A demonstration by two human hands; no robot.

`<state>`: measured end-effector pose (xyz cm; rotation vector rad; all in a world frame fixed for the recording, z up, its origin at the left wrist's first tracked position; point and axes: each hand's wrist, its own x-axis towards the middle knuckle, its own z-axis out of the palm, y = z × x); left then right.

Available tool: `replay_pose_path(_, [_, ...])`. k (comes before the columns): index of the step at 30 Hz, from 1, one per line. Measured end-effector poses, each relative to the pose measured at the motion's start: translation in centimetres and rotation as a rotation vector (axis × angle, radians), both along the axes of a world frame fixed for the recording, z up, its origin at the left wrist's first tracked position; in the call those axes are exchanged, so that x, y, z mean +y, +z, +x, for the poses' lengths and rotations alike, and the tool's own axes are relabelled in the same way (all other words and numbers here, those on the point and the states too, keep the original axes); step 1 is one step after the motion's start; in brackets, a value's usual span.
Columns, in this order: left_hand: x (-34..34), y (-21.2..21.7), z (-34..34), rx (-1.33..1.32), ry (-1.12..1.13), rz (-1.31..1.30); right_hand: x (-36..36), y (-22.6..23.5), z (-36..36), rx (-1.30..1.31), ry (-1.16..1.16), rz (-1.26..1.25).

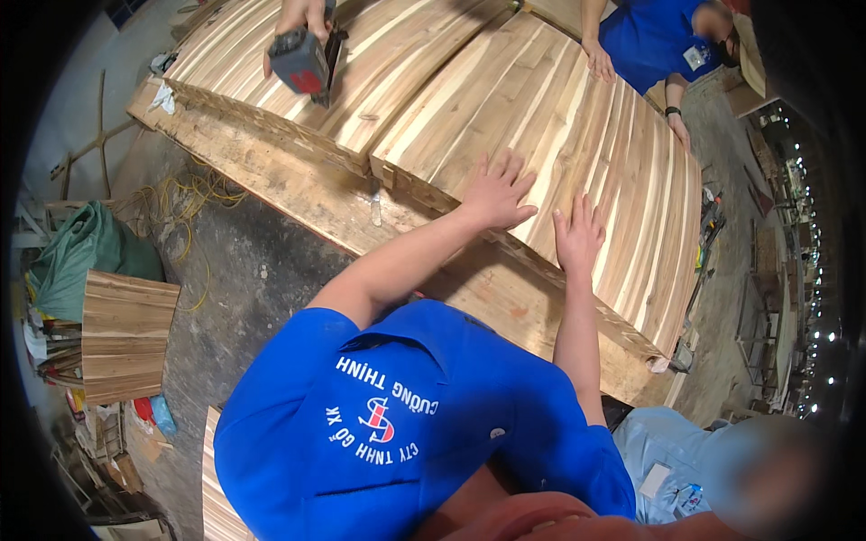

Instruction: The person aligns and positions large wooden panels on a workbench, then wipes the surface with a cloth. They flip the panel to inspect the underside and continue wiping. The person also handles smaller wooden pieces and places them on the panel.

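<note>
My left hand (499, 191) lies flat near the front edge of a striped wooden panel (541, 126), fingers spread and holding nothing. To its right, my right hand (579, 234) rests palm down on the same panel, its fingers also stretched out. This panel seems to top a thick stack, with a narrow gap between it and a second striped stack (379, 54) on the left. Over that left stack, another person's hand (307, 16) grips a dark cordless power tool (302, 68) with a red patch. Across from me, a co-worker's hands (599, 61) touch the far edge of my panel.
A wooden workbench (271, 180) sticks out under the stacks. Yellow cable (185, 203) lies on the floor at left, near a green sack (90, 252) and a loose wooden panel (129, 335). A person in light blue (663, 451) is close at my right.
</note>
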<state>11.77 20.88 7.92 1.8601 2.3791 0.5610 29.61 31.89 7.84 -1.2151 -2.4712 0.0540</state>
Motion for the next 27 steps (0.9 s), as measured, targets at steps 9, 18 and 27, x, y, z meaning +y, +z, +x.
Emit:
replay_pose_path(9, [-0.7,-0.5,-0.3,0.062,0.068,0.064,-0.4,-0.2,0.0,0.377,0.048,-0.084])
replay_pose_path(18, [-2.6,0.6,-0.9,0.116,0.07,0.224,-0.3,-1.1,0.0,0.774,-0.029,-0.231])
replay_pose_path(27, [-2.3,0.8,-0.1,0.031,0.023,0.245,1.0,-1.4,1.5,0.9,-0.013,-0.281])
